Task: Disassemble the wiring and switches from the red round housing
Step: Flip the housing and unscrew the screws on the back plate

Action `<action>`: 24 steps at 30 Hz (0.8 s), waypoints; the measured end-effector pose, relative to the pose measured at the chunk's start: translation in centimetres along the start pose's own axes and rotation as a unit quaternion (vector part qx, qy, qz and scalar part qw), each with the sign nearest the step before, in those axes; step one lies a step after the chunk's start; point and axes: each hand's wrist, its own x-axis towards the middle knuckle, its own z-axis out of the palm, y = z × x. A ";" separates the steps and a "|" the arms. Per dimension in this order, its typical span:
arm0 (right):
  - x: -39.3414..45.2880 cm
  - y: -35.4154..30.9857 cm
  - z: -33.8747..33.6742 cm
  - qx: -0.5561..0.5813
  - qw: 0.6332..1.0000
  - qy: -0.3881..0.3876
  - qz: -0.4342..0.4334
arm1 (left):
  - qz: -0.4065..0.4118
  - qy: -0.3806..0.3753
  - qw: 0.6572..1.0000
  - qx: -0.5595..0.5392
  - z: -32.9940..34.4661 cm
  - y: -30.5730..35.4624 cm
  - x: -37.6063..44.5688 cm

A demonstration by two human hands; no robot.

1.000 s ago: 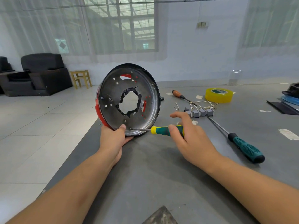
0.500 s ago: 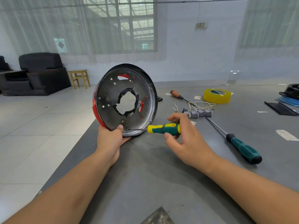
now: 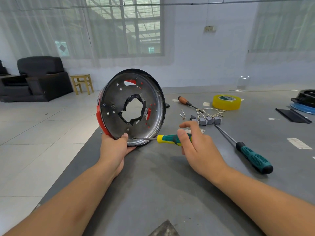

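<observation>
Presently, head view only.
Housing: red round housing (image 3: 131, 107) stood on edge at the near-left edge of the grey table (image 3: 170, 184), metal base plate facing the camera, ragged central hole, red rim showing on the left.
Left hand: left hand (image 3: 114, 147) grips the housing's lower rim; thumb on the plate face just left of the screwdriver tip, remaining fingers curled beneath and behind the rim, mostly hidden.
Right hand: right hand (image 3: 196, 147) pinches the small screwdriver (image 3: 168, 139) by its green-and-yellow handle, thumb on the near side, index finger arched above, other fingers behind the handle and not readable.
Tool tip: shaft roughly level, running left from the right fingers; tip at a screw point low on the plate, touching or nearly so next to the left thumb. Actual seating in a screw head: cannot tell.
Switches: grey switches (image 3: 208, 120) in a row on the table just beyond the right index fingertip, pale wiring (image 3: 211, 112) tangled behind them.
Other tools: long screwdriver (image 3: 252, 156) with teal handle to the right of the right hand; wooden-handled screwdriver (image 3: 185, 101) further beyond the fingers.
Tape: yellow tape roll (image 3: 226, 102) beyond the wiring, well apart from both hands.
</observation>
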 end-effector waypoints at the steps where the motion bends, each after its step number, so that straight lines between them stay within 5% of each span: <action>1: 0.0 0.1 0.1 0.003 1.000 0.004 -0.007 | 0.000 0.000 1.000 -0.001 0.0 0.0 0.0; 7: -0.1 0.0 0.2 0.090 0.996 -0.008 -0.007 | 0.002 0.000 1.000 -0.002 -0.1 -0.1 0.0; 11: 0.2 0.1 0.1 0.002 1.000 -0.003 0.021 | 0.004 -0.003 1.000 -0.007 -0.1 -0.1 0.0; 24: 0.1 -0.1 0.2 0.064 0.998 -0.014 -0.014 | 0.000 -0.003 1.000 -0.011 -0.1 -0.1 0.1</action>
